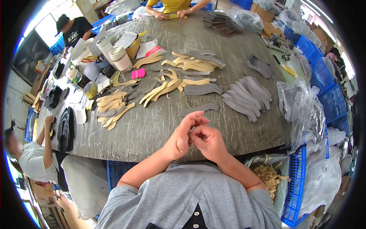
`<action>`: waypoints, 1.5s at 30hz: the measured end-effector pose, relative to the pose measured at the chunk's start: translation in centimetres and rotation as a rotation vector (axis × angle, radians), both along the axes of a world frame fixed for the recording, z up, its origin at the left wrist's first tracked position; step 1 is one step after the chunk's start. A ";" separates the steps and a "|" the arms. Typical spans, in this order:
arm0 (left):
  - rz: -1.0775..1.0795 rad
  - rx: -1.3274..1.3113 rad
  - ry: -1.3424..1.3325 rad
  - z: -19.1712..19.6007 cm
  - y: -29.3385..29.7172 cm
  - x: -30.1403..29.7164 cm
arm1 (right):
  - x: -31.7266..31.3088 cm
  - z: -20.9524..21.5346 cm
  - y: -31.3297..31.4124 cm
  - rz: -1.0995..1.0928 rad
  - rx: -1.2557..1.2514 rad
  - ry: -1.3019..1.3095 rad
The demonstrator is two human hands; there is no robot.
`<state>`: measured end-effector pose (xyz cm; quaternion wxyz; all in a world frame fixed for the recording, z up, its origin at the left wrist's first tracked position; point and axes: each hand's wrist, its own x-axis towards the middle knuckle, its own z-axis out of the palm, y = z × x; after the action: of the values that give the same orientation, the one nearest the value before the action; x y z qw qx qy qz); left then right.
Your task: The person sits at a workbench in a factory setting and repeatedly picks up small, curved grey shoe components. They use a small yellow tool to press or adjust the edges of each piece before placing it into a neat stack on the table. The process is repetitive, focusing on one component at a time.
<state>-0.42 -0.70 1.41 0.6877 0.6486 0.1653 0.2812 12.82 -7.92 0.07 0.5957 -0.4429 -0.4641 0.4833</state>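
In front of my chest, above the near edge of the table, my two hands meet. My left hand [182,135] is raised with its fingers stretched out and slightly bent, and I see nothing held in it. The fingers of my right hand [210,142] are pinched together against the palm side of the left. Whatever lies in that pinch, if anything, is hidden. Just beyond my fingers lies a single grey curved strip [200,109]. Further off are a grey strip [203,89] with small holes, a fanned pile of grey strips [248,97] and tan curved strips [164,87].
More tan strips [110,105] lie at left beside a pink bundle [138,73], a white jar [120,58] and scissors [89,59]. Clear plastic bags [301,110] and blue crates [322,84] line the right side. Co-workers sit at left and across the table [152,126].
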 end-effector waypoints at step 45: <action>0.012 0.950 0.188 -0.9 3.4 1.2 | 3.0 0.5 1.4 0.128 -0.301 -0.066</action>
<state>0.81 2.71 0.51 0.2959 0.9125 0.0837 0.2699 15.87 -6.54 0.57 0.4749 -0.5125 -0.4329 0.5695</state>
